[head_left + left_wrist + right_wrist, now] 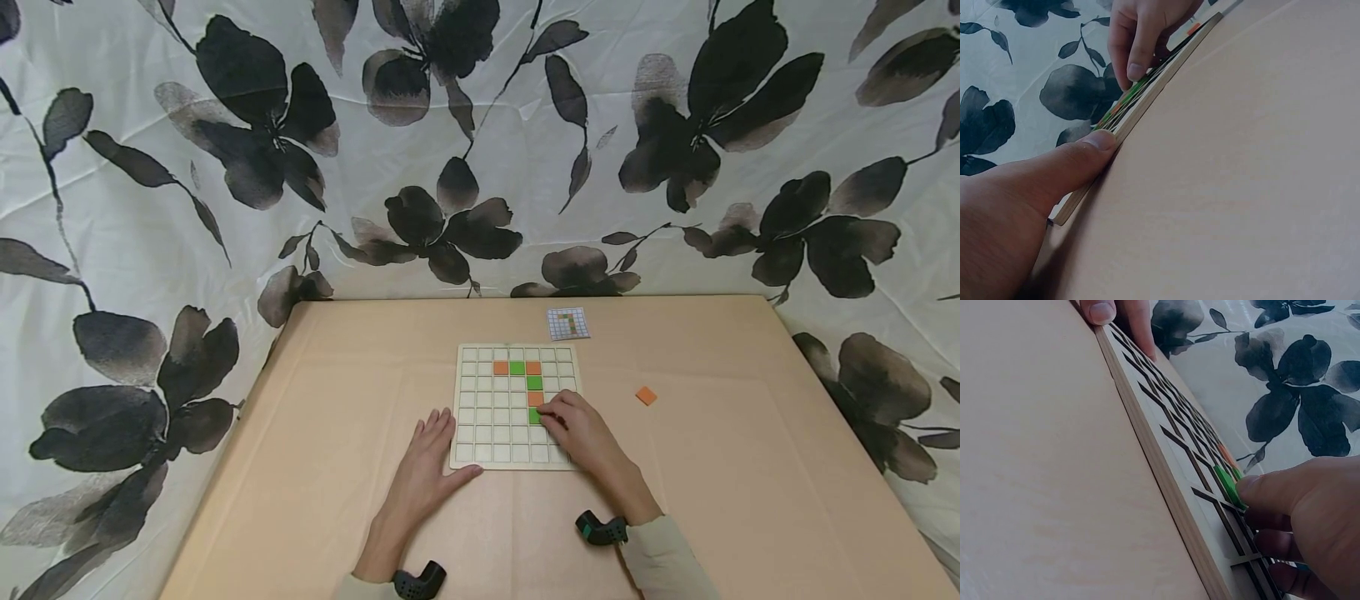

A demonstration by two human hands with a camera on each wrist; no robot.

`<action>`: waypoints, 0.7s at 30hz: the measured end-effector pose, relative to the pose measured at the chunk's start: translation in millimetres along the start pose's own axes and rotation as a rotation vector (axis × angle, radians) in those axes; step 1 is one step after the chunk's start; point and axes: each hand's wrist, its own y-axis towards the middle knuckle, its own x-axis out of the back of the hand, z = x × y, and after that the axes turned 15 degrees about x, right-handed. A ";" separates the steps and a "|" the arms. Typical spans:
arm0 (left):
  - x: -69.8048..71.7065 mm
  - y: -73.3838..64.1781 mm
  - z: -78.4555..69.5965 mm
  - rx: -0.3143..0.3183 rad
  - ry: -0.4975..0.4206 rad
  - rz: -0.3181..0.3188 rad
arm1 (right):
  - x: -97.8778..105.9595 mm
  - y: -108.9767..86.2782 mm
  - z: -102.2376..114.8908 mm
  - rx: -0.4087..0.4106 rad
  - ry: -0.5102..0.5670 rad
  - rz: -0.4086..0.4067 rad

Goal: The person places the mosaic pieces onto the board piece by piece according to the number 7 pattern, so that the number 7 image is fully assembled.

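A white grid board lies on the table with orange and green square tiles set in some of its cells. Across the upper rows run an orange tile, a green one and another orange; green and orange tiles continue down one column. At the column's lower end my right hand pinches a green tile, which sits slightly tilted at its cell in the right wrist view. My left hand rests along the board's left side, fingers extended, its thumb on the near edge.
A small card printed with a coloured grid pattern lies behind the board. One loose orange tile is to the board's right on the wooden table. White floral cloth hangs behind and beside the table.
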 end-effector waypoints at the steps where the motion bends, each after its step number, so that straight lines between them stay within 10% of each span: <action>1: 0.0 -0.1 0.0 0.000 0.000 0.000 | 0.6 0.0 0.4 -0.001 0.001 0.002; 21: 1.6 -1.2 -1.6 0.009 0.004 0.005 | 6.7 -2.8 -6.8 0.016 0.033 -0.068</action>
